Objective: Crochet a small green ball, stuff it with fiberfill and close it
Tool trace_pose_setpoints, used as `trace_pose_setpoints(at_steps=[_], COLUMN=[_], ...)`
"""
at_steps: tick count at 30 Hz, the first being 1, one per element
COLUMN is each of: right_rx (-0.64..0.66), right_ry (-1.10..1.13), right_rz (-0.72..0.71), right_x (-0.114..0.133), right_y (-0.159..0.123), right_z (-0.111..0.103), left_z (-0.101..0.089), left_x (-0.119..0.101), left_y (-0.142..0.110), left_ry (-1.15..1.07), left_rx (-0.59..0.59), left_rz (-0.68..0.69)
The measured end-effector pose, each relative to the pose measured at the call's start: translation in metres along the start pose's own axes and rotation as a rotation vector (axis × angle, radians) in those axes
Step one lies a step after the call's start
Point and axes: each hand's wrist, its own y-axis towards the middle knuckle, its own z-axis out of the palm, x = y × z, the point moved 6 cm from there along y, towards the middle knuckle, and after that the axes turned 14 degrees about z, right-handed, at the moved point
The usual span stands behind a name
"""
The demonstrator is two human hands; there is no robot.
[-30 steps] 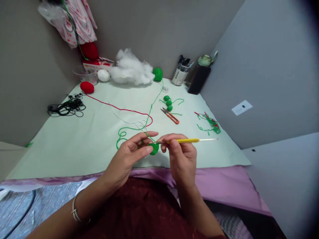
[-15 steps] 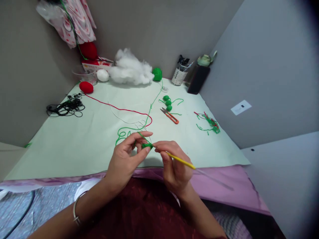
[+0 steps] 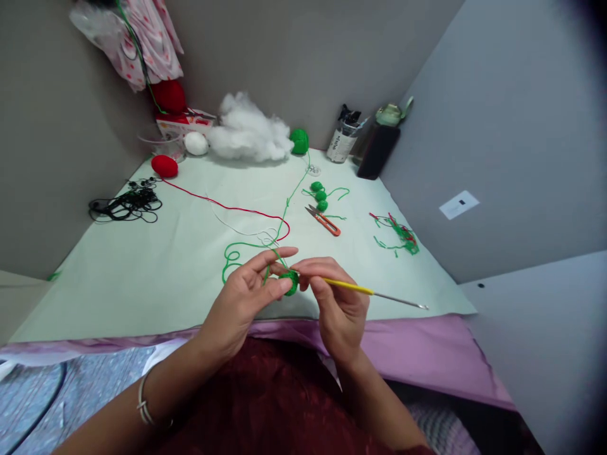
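My left hand (image 3: 244,297) pinches a small green crochet piece (image 3: 289,282) between thumb and fingers, its forefinger stretched out with the green yarn strand (image 3: 284,215) running over it. My right hand (image 3: 336,303) grips a yellow-handled crochet hook (image 3: 365,290), whose tip is at the green piece and whose metal end points right. Both hands hover over the near edge of the pale green table mat (image 3: 180,253). The strand leads back to a green yarn ball (image 3: 300,140).
On the mat lie orange snips (image 3: 324,220), small green crocheted balls (image 3: 319,195), yarn scraps (image 3: 401,237), red yarn (image 3: 164,166), black cords (image 3: 126,203). White stuffing (image 3: 249,134), a jar (image 3: 342,142) and a dark bottle (image 3: 379,148) stand at the back wall.
The hook's free end swung from level down towards me, then back up part way. The green piece turned in my left fingers; both hands stayed at the near edge.
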Motion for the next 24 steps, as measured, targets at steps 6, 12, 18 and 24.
trace_pose_setpoints(at_steps=[6, 12, 18, 24], right_rx=[-0.048, -0.112, -0.019, 0.015], right_ry=[-0.416, 0.044, 0.085, 0.312], right_rz=[-0.286, -0.013, 0.099, 0.262], right_x=[0.009, -0.001, -0.011, -0.023], right_y=[-0.018, -0.002, 0.001, 0.003], right_z=[0.006, -0.009, -0.001, -0.005], left_z=[-0.001, -0.001, -0.001, -0.006], left_x=[0.007, 0.006, 0.005, 0.004], left_y=[0.000, 0.002, 0.000, -0.002], left_ry=[-0.086, -0.241, 0.019, 0.069], left_rx=[-0.054, -0.074, -0.022, -0.023], left_rz=[-0.057, -0.167, -0.028, 0.005])
